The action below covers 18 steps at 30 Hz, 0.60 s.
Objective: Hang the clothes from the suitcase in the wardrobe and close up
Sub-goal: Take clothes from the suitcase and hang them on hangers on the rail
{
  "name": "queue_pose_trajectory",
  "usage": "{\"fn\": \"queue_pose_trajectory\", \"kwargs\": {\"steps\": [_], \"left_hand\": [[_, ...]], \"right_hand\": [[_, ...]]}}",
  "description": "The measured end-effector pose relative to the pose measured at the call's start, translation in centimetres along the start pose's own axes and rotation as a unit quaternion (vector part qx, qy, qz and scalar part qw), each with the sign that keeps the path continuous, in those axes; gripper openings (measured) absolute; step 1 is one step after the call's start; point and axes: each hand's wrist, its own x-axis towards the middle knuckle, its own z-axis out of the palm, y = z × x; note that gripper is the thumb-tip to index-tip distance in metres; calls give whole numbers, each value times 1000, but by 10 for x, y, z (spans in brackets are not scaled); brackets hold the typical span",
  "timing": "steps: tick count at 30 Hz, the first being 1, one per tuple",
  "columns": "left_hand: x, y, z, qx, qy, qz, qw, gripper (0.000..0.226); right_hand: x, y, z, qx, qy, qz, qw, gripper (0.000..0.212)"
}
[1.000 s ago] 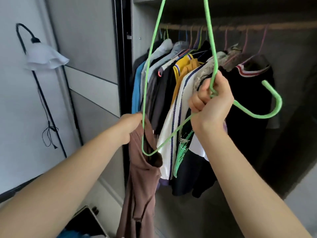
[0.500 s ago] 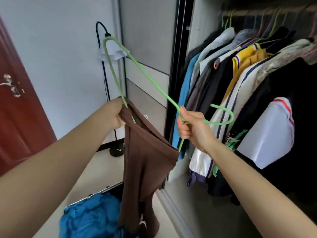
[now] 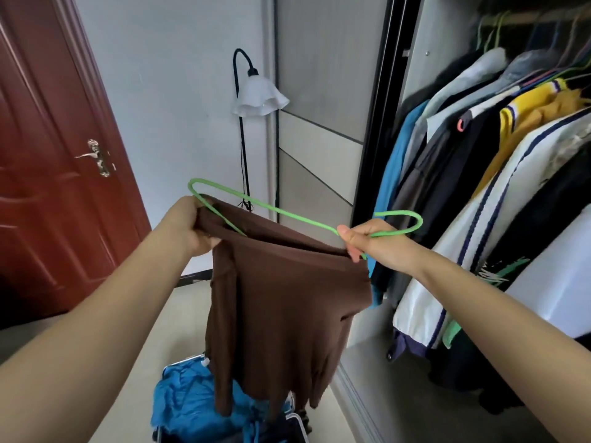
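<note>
Left hand [image 3: 195, 227] clenched on one end of the brown garment [image 3: 281, 302], bunching the fabric at the green wire hanger's [image 3: 287, 215] left shoulder. Right hand [image 3: 374, 243] pinches the hanger neck just below its hook, also touching the garment's top edge. Garment hangs between the hands, above the open suitcase [image 3: 295, 420] with blue clothing [image 3: 188, 398] inside. Open wardrobe [image 3: 377, 129] at right, full of hung clothes [image 3: 499, 174]. Floor lamp [image 3: 257, 95] and red door [image 3: 54, 155] behind.

green hanger [image 3: 287, 215] lowered flat, brown garment [image 3: 281, 302] spread wider
</note>
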Motion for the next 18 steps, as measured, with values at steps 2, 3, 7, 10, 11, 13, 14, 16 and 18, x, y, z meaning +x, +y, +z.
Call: {"fn": "queue_pose_trajectory", "kwargs": {"steps": [2,3,7,10,11,13,14,16,18], "left_hand": [[-1,0,-8,7,3,-3,1000,22],[-2,0,-13,11,6,-6,1000,21],[-1,0,-25,9,20,-18,1000,23],[4,-5,-38,68,34,12,997,17],[6,-8,-42,121,57,56,989,11],[10,-14,-50,326,108,221,913,10],[8,-15,-51,433,110,289,847,12],[2,-17,-50,509,80,325,793,11],[-1,-17,-46,488,37,286,824,9]], "right_hand": [[8,-2,-6,-32,-16,29,999,61],[11,-7,-8,-40,-34,41,998,62],[16,-9,-14,-66,-125,91,986,59],[20,-2,-12,-85,-144,117,979,66],[21,-1,-8,-111,-168,105,974,64],[18,-5,1,-172,-225,76,956,64],[17,-13,1,-188,-222,63,955,64],[24,-35,-6,-200,-183,23,962,64],[33,-54,-17,-163,-142,-14,976,62]]}}
